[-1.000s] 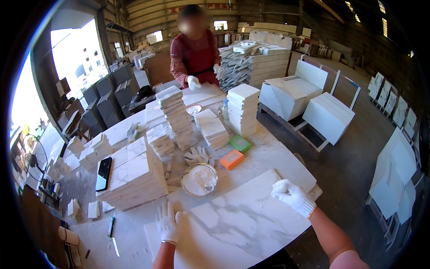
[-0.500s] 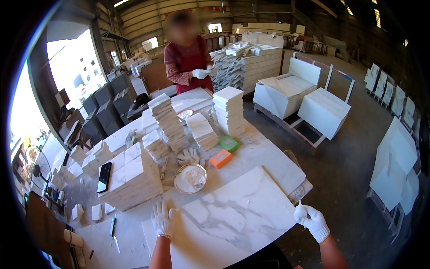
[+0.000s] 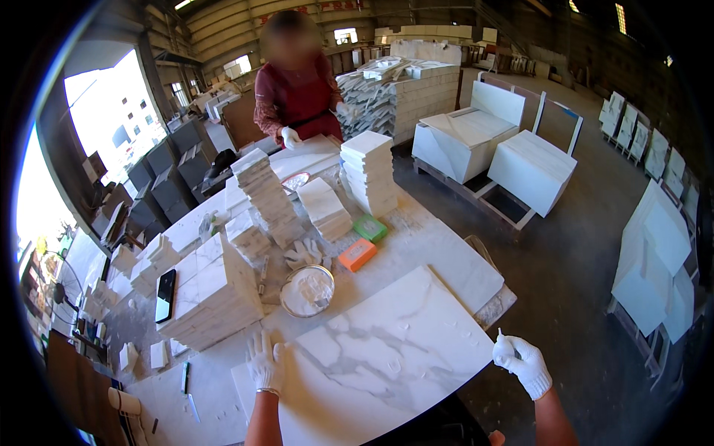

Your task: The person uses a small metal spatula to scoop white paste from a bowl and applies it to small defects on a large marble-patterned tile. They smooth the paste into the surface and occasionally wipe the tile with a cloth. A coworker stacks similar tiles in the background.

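Note:
A white marble slab (image 3: 439,346) with grey veins lies in front of me on the worktable. My left hand (image 3: 265,363), in a white knit glove, rests flat near the slab's left edge with its fingers spread. Just off the slab's right corner, my gloved right hand (image 3: 526,368) is closed around a small white bottle (image 3: 503,346) whose thin tip points up. Several small wet-looking marks dot the slab's surface. Beyond the slab stands a round metal bowl (image 3: 291,306) of white powder or paste, with a loose white glove (image 3: 303,255) behind it.
Stacked marble blocks (image 3: 212,297) carry a phone (image 3: 166,296) at left. Orange (image 3: 358,255) and green (image 3: 370,228) boxes sit near tall tile stacks (image 3: 368,175). A co-worker in red (image 3: 301,100) stands across the table. Large stone blocks (image 3: 532,175) rest on a floor frame at right.
The co-worker's hands have come apart, one lowering toward the table. My right hand has turned slightly, showing more of the small bottle. My left hand stays on the slab.

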The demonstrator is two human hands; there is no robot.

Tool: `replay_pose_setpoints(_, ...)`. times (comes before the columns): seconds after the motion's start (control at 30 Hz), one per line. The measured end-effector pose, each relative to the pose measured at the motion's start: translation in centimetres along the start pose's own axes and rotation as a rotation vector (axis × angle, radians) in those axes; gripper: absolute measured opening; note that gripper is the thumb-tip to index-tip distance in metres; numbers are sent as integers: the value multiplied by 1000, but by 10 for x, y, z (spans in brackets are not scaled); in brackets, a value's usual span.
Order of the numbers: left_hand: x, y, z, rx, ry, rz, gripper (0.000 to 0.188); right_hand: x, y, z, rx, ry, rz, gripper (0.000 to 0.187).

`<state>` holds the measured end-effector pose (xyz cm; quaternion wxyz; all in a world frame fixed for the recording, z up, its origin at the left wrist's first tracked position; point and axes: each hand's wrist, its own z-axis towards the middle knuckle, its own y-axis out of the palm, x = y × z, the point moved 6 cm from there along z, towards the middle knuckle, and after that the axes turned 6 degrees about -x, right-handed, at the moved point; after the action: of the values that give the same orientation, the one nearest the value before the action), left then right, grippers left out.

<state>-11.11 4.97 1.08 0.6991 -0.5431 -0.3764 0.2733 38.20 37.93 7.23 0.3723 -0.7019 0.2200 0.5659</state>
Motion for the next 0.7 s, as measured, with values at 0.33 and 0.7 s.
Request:
replay_pose_setpoints(0.33,3,-3,1,-18,-11,0,60,-5,-6,-3,19,2,35,39)
replay_pose_setpoints(0.7,0,-4,2,-21,-16,17,60,-8,-6,-5,34,45,18,39)
